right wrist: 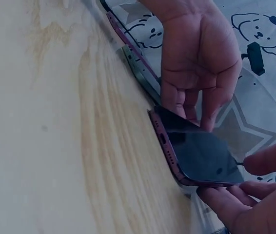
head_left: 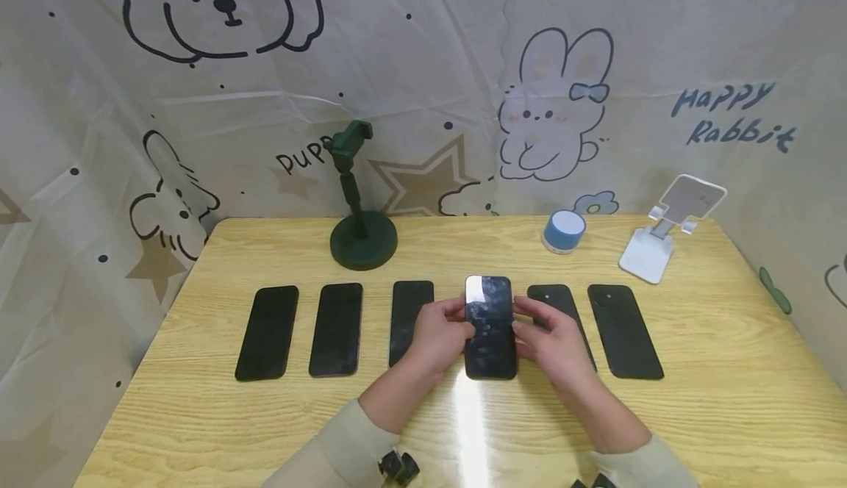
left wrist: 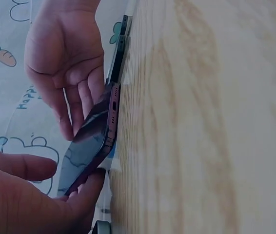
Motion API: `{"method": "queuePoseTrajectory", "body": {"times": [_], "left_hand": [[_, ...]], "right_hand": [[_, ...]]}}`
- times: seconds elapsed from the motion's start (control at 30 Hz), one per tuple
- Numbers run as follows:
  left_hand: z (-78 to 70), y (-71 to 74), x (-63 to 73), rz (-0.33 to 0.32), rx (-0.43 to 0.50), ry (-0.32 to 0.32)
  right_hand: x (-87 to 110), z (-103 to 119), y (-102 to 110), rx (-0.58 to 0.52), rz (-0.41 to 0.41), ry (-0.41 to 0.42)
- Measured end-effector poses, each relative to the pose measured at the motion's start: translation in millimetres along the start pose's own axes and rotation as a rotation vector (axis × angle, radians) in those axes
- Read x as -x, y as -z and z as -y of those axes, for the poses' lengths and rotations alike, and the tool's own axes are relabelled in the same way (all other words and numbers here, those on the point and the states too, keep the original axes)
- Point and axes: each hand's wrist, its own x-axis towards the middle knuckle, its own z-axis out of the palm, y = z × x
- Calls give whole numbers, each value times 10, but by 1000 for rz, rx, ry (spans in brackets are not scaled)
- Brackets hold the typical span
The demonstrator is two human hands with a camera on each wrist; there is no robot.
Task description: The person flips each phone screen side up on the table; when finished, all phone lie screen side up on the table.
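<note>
A dark smartphone (head_left: 490,341) with a glossy, light-reflecting screen is between my two hands over the middle of the table. My left hand (head_left: 442,334) holds its left long edge, thumb at the screen side and fingers reaching underneath. On the opposite edge, my right hand (head_left: 551,341) grips with thumb and fingers. In the left wrist view, the phone (left wrist: 91,129) shows a purplish frame with a charging port. The right wrist view shows fingers of the right hand (right wrist: 269,195) under the phone's (right wrist: 201,151) near edge. Its underside is hidden.
Phones lie in a row: one at far left (head_left: 267,334), another (head_left: 336,330), one beside my left hand (head_left: 402,326), one partly behind my right hand (head_left: 559,298), and one at right (head_left: 625,332). Behind stand a green stand (head_left: 364,242), blue-white cylinder (head_left: 565,231) and white stand (head_left: 648,255).
</note>
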Motion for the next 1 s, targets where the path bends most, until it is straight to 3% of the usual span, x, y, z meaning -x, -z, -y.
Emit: {"method": "queuePoseTrajectory", "body": {"times": [0.23,0.47,0.67,1.0], "left_hand": [[3,-3,18,-28,-77,-13],[6,13,39,-7,-75,22],[-21,52,45,22,-92,16],[-46,27,50,1,-195,-14]], "right_hand": [[10,9,30,77,64,38],[-4,-2,57,241,138,66],[-18,-27,71,264,169,65],[11,2,117,255,179,79]]}}
